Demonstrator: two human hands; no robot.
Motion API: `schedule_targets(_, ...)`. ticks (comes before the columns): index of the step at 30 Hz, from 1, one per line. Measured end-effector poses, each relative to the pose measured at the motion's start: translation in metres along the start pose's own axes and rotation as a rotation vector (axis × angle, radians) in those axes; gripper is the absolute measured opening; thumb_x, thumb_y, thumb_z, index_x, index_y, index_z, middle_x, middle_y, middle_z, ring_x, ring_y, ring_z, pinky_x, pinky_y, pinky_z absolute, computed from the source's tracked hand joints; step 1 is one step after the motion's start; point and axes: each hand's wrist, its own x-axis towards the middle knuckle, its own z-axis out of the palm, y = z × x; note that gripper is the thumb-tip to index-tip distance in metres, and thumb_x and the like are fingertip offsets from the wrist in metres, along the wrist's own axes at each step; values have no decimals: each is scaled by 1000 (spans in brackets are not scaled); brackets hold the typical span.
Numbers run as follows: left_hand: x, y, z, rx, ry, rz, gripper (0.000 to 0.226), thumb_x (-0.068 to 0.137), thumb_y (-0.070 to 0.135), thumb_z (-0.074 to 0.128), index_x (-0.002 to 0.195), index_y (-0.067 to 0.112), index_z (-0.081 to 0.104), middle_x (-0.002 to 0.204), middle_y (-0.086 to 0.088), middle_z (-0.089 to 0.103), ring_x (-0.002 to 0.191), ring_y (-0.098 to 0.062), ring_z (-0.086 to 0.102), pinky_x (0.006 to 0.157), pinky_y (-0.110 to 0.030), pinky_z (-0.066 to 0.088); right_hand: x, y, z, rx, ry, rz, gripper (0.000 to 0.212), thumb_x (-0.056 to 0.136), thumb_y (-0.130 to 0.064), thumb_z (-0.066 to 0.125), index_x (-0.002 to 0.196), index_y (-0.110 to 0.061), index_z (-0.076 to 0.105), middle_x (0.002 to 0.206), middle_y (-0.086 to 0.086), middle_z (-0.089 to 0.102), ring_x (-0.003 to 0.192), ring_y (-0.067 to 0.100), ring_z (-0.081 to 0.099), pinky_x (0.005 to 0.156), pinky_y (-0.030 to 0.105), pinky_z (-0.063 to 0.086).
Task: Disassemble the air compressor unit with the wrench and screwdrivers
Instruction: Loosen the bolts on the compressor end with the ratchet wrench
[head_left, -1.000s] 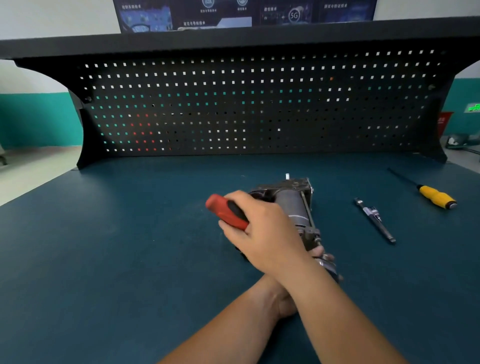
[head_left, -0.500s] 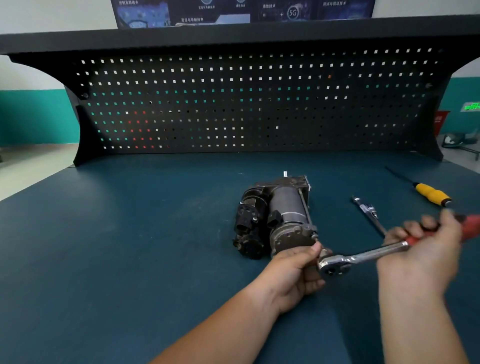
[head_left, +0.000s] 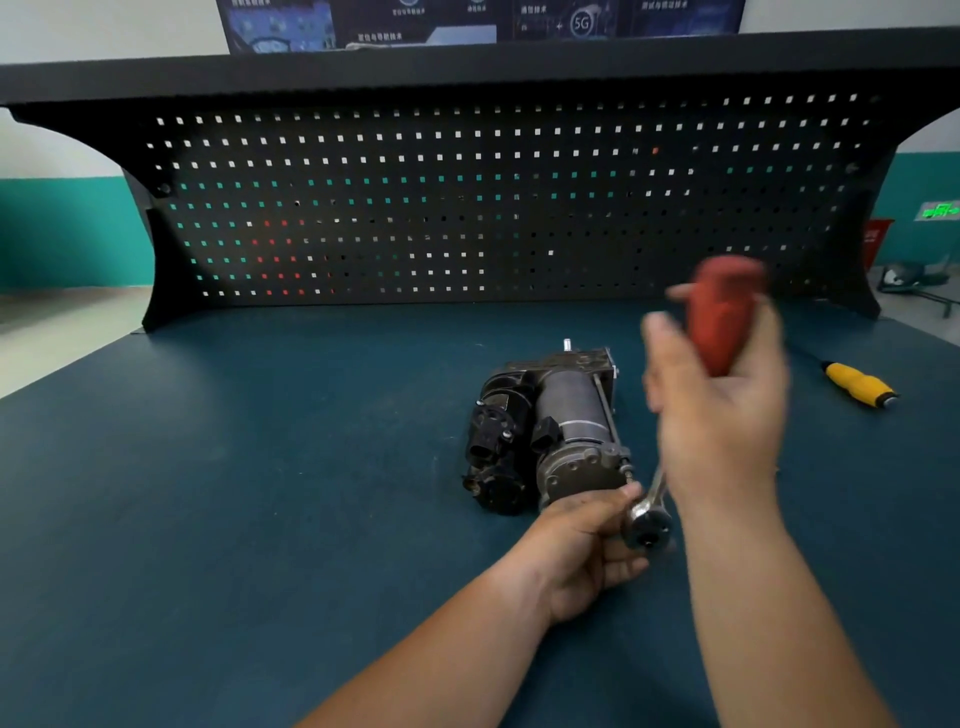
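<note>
The bench (head_left: 260, 493) fills most of the view, a dark blue-green top running from the near edge to a black pegboard (head_left: 467, 208) that stands along its far side under a black shelf. Above the shelf a blue poster (head_left: 467, 21) shows on the wall.

The compressor (head_left: 550, 431) lies on its side on the bench, a little right of the middle, its long axis running near to far. Its grey motor cylinder is on the right, with a thin rod along that side, and the black block with its connectors is on the left.

The right hand (head_left: 722, 410) is raised just right of the compressor and is blurred. Its fingers are wrapped round the red handle of the wrench (head_left: 719, 327), which points up and away towards the pegboard.

The left hand (head_left: 587, 551) sits at the compressor's near end. Its thumb lies on top and its fingers curl beneath, pinching the wrench's round metal head (head_left: 647, 527). The head is at the compressor's near right corner, just near of the rod's end. The steel shaft rises from the head and passes behind the right hand.

A yellow screwdriver (head_left: 857, 384) lies on the bench to the far right, well apart from the compressor and touching neither hand.
</note>
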Motion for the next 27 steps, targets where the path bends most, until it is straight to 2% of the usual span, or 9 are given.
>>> schedule_targets(3,0,-1,0,-10,3,-14,15,95,15,50,83,15,58,70,2,64,57,-8,63,58,-20,51,-9,4,23,-221,-309,-101,18,78,-32,68,89,-38,55,67,-9,57,59,1,48,58,14,39)
schedule_targets(6,-1,-1,-2,-58,-54,-16,10,91,14,57,83,14,62,74,0,62,66,-12,60,65,-25,51,-24,11,40,-367,-533,-183,21,81,-28,67,100,-31,58,66,-3,57,62,12,51,58,18,39)
schedule_targets(9,-5,3,-1,-97,-83,-5,14,76,21,68,86,13,62,80,-2,61,75,-15,57,72,-29,47,-31,15,41,-429,-572,-236,26,82,-31,65,107,-26,60,68,-13,54,67,7,51,61,15,38)
schedule_targets(11,-2,0,-1,-85,-76,19,3,87,13,59,85,14,61,80,-3,61,69,-14,59,66,-27,50,-29,13,35,-357,-452,-244,23,82,-34,65,103,-34,57,68,-17,55,64,1,53,58,11,38)
schedule_targets(14,6,-4,-3,-60,-32,31,33,93,4,48,69,14,67,66,0,67,55,-10,64,54,-24,54,-17,6,16,-179,-110,-160,17,77,-41,64,93,-38,57,74,-25,58,62,-5,51,61,11,39)
schedule_targets(16,6,-3,-3,-28,-36,35,36,94,12,49,65,15,71,63,2,69,54,-9,66,53,-23,56,-7,3,-3,32,138,-44,17,77,-36,65,94,-36,59,70,-20,59,55,-1,47,55,18,39)
schedule_targets(21,4,-1,0,-26,-31,46,22,92,24,53,76,16,65,63,5,70,53,-5,65,50,-18,52,0,21,-59,405,686,305,7,95,-24,52,96,-23,46,53,-13,48,43,0,39,44,15,31)
schedule_targets(24,4,-2,2,-8,-19,39,19,92,26,54,77,18,64,61,7,68,52,-2,62,49,-14,49,-10,37,-74,447,805,422,12,96,-29,51,99,-23,40,53,-12,46,44,1,39,44,15,31)
schedule_targets(27,1,0,2,4,-12,13,19,92,26,53,79,18,64,62,8,68,52,-2,62,49,-15,49,-10,31,-67,441,768,349,9,96,-26,50,99,-23,42,52,-13,47,44,1,39,44,15,32)
